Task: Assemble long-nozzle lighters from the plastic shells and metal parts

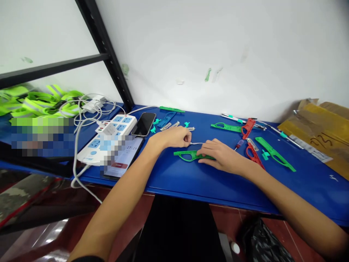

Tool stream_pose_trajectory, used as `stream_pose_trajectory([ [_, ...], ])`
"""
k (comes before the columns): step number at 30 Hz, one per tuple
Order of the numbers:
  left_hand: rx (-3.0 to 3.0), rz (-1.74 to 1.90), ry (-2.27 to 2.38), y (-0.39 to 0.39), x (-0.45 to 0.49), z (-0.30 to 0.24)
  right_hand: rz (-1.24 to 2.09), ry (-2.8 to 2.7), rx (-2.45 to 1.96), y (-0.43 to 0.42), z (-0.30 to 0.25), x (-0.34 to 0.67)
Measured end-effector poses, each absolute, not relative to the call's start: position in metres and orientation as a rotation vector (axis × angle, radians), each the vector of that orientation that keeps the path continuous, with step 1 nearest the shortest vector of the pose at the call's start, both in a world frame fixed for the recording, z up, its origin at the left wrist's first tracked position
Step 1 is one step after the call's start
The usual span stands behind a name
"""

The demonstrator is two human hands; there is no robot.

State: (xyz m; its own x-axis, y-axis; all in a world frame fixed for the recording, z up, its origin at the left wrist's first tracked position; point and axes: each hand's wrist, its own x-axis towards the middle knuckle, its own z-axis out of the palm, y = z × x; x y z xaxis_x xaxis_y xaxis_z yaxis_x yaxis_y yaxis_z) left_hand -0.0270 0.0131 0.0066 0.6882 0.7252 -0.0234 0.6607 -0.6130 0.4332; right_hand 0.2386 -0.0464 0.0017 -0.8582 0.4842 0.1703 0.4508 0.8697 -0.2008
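My left hand (181, 137) is closed, its fingertips pinching one end of a thin silvery rod (195, 143). At the rod's other end, the curled fingers of my right hand (216, 153) grip it. Just below lies a green plastic handle shell (188, 155) with an oval opening, flat on the blue table (174, 178). Part of that shell is hidden under my right hand. Small clear-and-metal parts (174, 124) and a turquoise clip (187, 124) lie beyond my left hand. To the right of my right hand is a screwdriver with a purple handle (240, 143).
Red shells (253, 154), green shells (275, 154) and metal tubes (289, 137) lie on the right, before a taped cardboard box (319, 127). Leftward are two phones (144, 124), a power strip (92, 149) with cables, and a black shelf post (109, 54).
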Motion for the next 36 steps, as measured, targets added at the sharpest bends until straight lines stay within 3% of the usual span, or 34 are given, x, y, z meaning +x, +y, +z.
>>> stream_pose_trajectory([
  [6, 2.500, 0.294, 1.095, -0.004, -0.038, 0.028, 0.131, -2.467, -0.887, -0.030, -0.014, 0.263],
  [20, 2.481, 0.474, 1.259, -0.084, -0.070, 0.014, 0.225, -2.574, -0.821, -0.045, -0.020, 0.240],
  [36, 2.608, 0.538, 1.243, -0.071, -0.083, -0.003, 0.428, -2.400, -1.003, -0.063, -0.041, 0.232],
])
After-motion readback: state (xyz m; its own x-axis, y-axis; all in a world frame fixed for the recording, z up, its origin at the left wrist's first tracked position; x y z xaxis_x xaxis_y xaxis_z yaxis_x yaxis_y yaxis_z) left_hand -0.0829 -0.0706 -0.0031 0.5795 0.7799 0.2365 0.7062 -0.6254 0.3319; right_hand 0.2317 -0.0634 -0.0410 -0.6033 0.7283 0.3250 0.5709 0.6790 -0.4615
